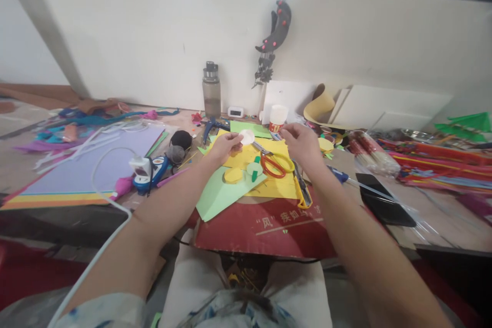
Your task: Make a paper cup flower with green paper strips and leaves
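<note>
Patterned shirt [238, 312] nearest; ahead, above yellow paper [277, 189], my left hand [227, 147] pinches a white disc [248, 137], presumably light and easily creased, best gripped by its rim, while my right hand [302, 143] bunches its fingertips together, contents indiscernible.

It looks like a craft workshop: coloured paper [77, 177], scissors [266, 153] and a glue gun [209, 126] crowd the table [187, 122].

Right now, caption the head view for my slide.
Left hand holding a white disc above yellow paper and scissors, right hand near a paper cup.
</note>
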### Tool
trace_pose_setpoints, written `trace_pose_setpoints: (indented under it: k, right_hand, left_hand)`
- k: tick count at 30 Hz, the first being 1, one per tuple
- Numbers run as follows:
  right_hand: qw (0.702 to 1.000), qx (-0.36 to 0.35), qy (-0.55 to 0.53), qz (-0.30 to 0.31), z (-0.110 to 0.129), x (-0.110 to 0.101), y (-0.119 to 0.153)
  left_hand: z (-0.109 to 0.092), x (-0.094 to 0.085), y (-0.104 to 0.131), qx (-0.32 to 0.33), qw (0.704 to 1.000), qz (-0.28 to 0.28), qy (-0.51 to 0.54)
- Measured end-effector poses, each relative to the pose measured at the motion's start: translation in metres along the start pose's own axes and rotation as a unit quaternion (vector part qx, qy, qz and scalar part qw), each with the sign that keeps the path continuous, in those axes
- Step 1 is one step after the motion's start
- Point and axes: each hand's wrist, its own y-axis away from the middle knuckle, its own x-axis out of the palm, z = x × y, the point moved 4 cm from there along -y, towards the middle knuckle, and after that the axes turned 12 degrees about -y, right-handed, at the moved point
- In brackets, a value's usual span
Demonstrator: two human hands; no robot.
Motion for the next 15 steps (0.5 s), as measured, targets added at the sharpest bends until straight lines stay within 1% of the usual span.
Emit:
trace_pose_setpoints:
  k: [2,3,4,5,7,9,10,12,13,15]
  right_hand:
    - [0.995,-0.03,0.092,0.013,0.003,-0.02,0.009]
    - [0.989,-0.039,0.143,0.031,0.0,-0.03,0.016]
    - [0.979,-0.038,0.196,0.034,-0.007,-0.041,0.024]
    - [0.968,-0.027,0.247,0.022,-0.017,-0.054,0.033]
    - [0.939,0.007,0.344,0.025,-0.042,-0.076,0.054]
    - [0.9,0.069,0.43,0.032,-0.071,-0.093,0.074]
    - [0.883,0.105,0.456,0.043,-0.085,-0.099,0.082]
    - [0.874,0.158,0.455,0.069,-0.106,-0.104,0.092]
    - [0.875,0.169,0.446,0.08,-0.113,-0.104,0.094]
    - [0.89,0.18,0.409,0.088,-0.121,-0.103,0.089]
  left_hand:
    - [0.0,0.001,0.0,0.001,1.0,0.0,-0.007]
    - [0.0,0.001,0.001,-0.002,1.0,-0.002,-0.012]
    - [0.0,0.002,0.002,-0.004,1.0,-0.004,-0.016]
    - [-0.001,0.003,0.002,-0.005,1.0,-0.007,-0.02]
    - [-0.002,0.004,0.004,-0.005,1.0,-0.012,-0.026]
    - [-0.004,0.006,0.006,0.001,1.0,-0.011,-0.027]
    - [-0.004,0.006,0.006,0.004,1.0,-0.008,-0.026]
    - [-0.004,0.007,0.006,0.008,1.0,-0.002,-0.024]
    - [-0.004,0.007,0.006,0.007,1.0,-0.001,-0.023]
    - [-0.003,0.007,0.005,-0.002,1.0,-0.004,-0.019]
